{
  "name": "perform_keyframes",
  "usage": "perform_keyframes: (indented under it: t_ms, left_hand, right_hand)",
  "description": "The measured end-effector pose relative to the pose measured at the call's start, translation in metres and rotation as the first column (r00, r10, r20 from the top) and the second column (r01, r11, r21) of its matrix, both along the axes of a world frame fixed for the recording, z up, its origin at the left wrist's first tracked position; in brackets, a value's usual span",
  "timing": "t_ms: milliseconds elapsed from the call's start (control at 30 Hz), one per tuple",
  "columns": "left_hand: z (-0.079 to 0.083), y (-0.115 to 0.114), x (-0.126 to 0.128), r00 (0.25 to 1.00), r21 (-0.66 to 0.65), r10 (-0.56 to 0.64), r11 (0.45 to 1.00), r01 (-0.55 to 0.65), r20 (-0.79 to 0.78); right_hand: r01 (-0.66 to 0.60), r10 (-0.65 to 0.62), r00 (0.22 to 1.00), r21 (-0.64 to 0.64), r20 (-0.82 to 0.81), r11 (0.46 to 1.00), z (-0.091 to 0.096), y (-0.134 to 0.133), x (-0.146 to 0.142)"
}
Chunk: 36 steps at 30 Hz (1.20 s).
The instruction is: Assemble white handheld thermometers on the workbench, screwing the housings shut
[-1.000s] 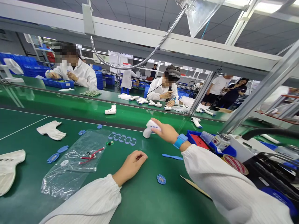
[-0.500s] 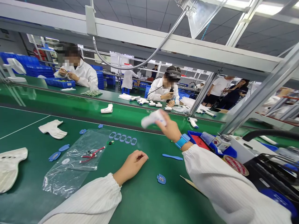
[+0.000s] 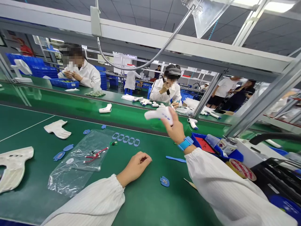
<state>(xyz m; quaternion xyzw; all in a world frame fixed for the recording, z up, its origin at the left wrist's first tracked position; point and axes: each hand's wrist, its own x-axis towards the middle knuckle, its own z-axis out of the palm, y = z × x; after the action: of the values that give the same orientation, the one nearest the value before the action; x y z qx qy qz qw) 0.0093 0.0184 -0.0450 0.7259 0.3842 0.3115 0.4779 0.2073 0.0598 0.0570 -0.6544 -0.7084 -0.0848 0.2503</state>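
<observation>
My right hand is raised over the far edge of the bench, fingers wrapped round a white thermometer gun with small blue buttons. A blue band circles that wrist. Low on the green bench rests my left hand, its fingers curled in and thumb against them, with nothing seen inside. Between my forearms lies a blue plastic piece. A blue stick-like tool is close to my right sleeve. Left of my left hand is a clear plastic bag with red-wired parts on it.
Several blue frames lie in a row beside a small circuit board. White shell pieces are on the left. A blue bin and tape roll sit right. Across the green belt, co-workers sit with more thermometer guns.
The thermometer gun has turned in my right hand, and its buttons now show clearly. My left hand keeps its curled pose. The co-worker opposite has raised a hand to the face.
</observation>
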Motion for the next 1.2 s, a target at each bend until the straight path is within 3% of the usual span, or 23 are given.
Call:
perform_keyframes:
  t_ms: [100,233,367,500,633,767,900,1033,1200]
  left_hand:
    - [0.0003,0.0002,0.0001,1.000,0.004,-0.002,1.000,0.002,-0.002]
    - [0.0005,0.0002,0.0002,1.000,0.011,-0.002,1.000,0.002,-0.003]
    - [0.0010,-0.0004,0.0001,1.000,0.015,-0.001,1.000,0.001,0.001]
    - [0.0010,-0.0002,-0.0002,1.000,0.016,-0.004,1.000,0.004,0.004]
    - [0.0000,0.0007,-0.0005,1.000,0.018,-0.004,1.000,0.004,0.006]
    - [-0.0013,0.0013,-0.0005,1.000,0.020,-0.006,1.000,0.006,0.007]
    - [-0.0011,0.0009,-0.0005,1.000,0.017,-0.009,1.000,0.009,0.010]
    - [-0.0002,0.0003,-0.0003,1.000,0.014,-0.005,1.000,0.005,0.013]
    - [-0.0004,0.0007,-0.0004,1.000,0.012,-0.003,1.000,0.003,0.016]
  right_hand:
    - [-0.028,0.030,0.999,-0.051,0.040,0.998,-0.0016,-0.0021,-0.0028]
    - [0.015,-0.015,1.000,-0.005,0.026,1.000,-0.0018,-0.0022,-0.0037]
    - [0.000,0.004,0.998,-0.072,0.057,0.997,0.0001,-0.0006,-0.0002]
    - [0.051,-0.051,0.998,-0.009,0.035,0.999,-0.0018,-0.0028,0.0013]
    - [0.012,-0.007,0.998,-0.075,0.068,0.997,-0.0073,-0.0064,-0.0003]
    - [0.054,-0.053,0.998,-0.032,0.035,0.998,-0.0084,-0.0078,0.0001]
    - [0.027,-0.023,0.998,-0.075,0.051,0.997,-0.0047,-0.0075,0.0019]
    - [0.047,-0.046,0.998,-0.015,0.032,0.999,-0.0040,-0.0081,0.0016]
    - [0.030,-0.028,0.999,-0.052,0.047,0.998,-0.0057,-0.0092,0.0010]
